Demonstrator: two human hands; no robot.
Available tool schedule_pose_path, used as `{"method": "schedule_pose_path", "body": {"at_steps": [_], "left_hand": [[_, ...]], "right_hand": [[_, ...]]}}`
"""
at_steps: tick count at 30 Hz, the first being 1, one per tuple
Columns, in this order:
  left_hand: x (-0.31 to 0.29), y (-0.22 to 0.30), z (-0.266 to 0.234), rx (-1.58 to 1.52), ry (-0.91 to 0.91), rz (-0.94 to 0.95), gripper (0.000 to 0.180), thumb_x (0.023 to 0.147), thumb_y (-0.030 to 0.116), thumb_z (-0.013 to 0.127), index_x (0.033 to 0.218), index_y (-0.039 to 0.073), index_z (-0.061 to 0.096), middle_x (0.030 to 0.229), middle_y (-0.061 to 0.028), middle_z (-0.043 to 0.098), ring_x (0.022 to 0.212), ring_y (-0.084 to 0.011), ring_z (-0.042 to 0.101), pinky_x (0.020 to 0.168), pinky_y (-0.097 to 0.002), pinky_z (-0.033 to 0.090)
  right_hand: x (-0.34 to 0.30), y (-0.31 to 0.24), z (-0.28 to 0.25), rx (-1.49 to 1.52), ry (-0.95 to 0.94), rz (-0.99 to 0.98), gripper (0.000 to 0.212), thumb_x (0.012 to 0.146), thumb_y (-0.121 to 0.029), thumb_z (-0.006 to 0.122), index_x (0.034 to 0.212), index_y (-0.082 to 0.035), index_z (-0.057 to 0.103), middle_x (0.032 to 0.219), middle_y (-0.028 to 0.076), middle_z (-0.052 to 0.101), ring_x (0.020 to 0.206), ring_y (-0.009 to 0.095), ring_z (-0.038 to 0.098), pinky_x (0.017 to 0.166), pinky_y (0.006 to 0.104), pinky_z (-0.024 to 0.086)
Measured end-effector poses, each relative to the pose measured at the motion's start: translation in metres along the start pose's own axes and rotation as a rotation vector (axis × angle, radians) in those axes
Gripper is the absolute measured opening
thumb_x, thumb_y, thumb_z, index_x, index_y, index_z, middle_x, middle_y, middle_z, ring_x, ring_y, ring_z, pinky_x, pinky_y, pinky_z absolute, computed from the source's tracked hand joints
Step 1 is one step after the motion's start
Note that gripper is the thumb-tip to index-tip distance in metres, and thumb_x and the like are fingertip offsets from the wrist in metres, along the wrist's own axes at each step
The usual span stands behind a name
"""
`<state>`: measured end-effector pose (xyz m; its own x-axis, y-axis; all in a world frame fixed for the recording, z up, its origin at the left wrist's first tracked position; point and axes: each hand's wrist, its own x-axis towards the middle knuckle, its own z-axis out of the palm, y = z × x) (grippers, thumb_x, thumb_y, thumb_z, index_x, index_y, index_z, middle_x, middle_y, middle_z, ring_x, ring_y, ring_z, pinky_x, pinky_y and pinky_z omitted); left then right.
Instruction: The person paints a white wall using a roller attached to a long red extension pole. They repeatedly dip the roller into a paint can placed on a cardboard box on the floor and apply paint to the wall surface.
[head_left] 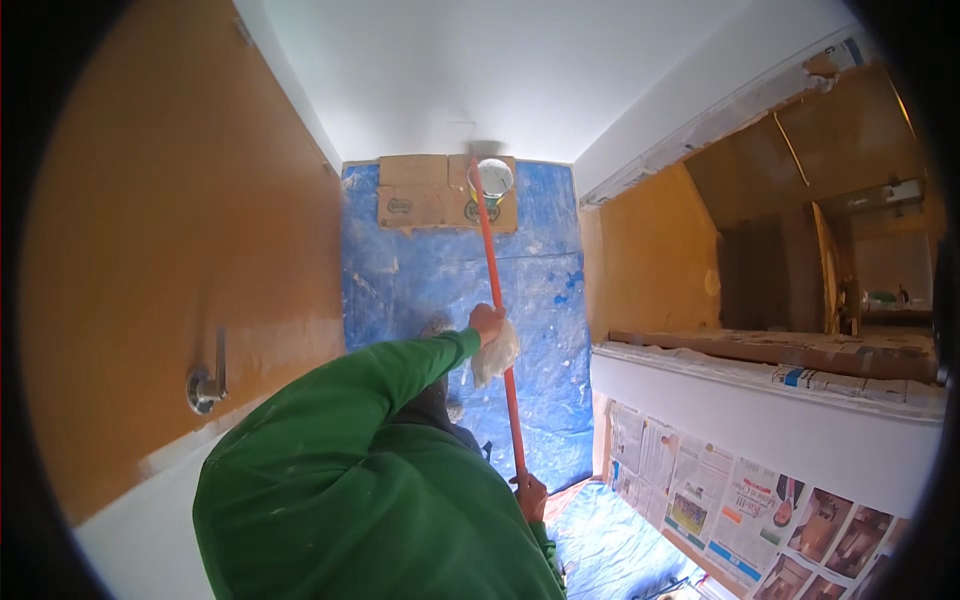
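Note:
A long orange pole (pixel 490 250) runs from near my body toward the far wall. My left hand (pixel 486 322) is closed round its middle, with a crumpled whitish cloth or plastic bag (pixel 496 358) hanging against the pole just below the fingers. Lower down, my right hand (pixel 531 498) grips the pole near its close end. The far end passes over the left rim of an open bucket (pixel 506 178) with white inside, and meets a dark smudged patch at the foot of the wall. What is fitted there is too blurred to make out.
The bucket stands on flattened cardboard (pixel 412 207) over a blue tarp (pixel 400 280). On the left is a brown door (pixel 180 200) with a metal lever handle (pixel 207 385). To the right, newspaper (pixel 700 490) covers a panel below a white ledge (pixel 780 410) and a brown opening.

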<state>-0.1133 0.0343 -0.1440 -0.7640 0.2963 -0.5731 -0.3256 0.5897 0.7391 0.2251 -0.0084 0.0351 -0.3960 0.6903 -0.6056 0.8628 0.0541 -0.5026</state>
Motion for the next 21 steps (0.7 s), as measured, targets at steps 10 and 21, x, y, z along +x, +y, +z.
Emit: {"method": "schedule_pose_path", "body": {"at_steps": [10,21], "left_hand": [[0.09,0.003,0.003,0.134,-0.022,-0.104,0.044,0.081,0.035,0.061,0.085,-0.009,0.062,0.079,-0.0256,0.064,0.079,-0.0364,0.065,0.068,-0.043,0.049],[0.11,-0.041,0.007,0.005,-0.074,-0.061,0.042,0.082,0.033,0.062,0.083,-0.009,0.061,0.079,-0.0257,0.064,0.07,-0.0362,0.065,0.06,-0.0435,0.049]], "right_hand": [[0.083,-0.006,0.039,0.05,-0.023,-0.081,0.044,0.092,-0.036,0.046,0.074,-0.002,0.067,0.051,0.011,0.054,0.046,0.018,0.054,0.048,0.0344,0.041],[0.073,-0.024,0.027,0.004,-0.012,-0.071,0.047,0.092,-0.04,0.046,0.076,-0.001,0.066,0.062,0.016,0.06,0.058,0.028,0.059,0.058,0.039,0.044]]}}
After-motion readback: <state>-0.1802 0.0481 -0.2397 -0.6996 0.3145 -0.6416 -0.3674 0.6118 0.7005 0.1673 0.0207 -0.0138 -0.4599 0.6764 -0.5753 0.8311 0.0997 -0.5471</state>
